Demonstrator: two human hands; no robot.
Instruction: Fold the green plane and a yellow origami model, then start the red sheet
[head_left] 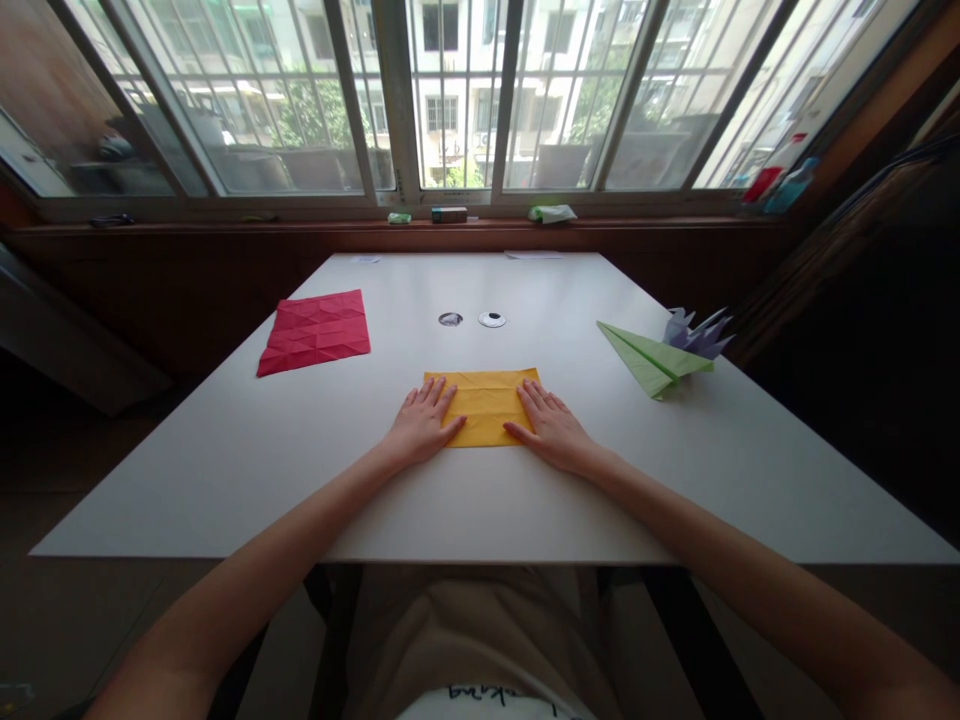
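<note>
Yellow rectangular creased paper sheet (487, 408) flat on middle of white tabletop (487, 515), right of red creased paper sheet (316, 331). Left hand (421, 426) on yellow sheet's left end, right hand (553, 428) on right end; fingers spread, gripping nothing. Good pressing likely wants even weight, edges aligned, no sideways drag.

- Under the left hand (424, 425) and right hand (553, 428), a wide, glossy white tabletop (480, 515).
- Straight ahead of both, wide, barred, grey-metal-framed windows (480, 110), brightly daylit.
- Just below those, a narrow reddish-brown sill (315, 228) over a dark brown wall (187, 275).
- Low beyond the left hand, a dim, brownish floor (112, 620).
</note>
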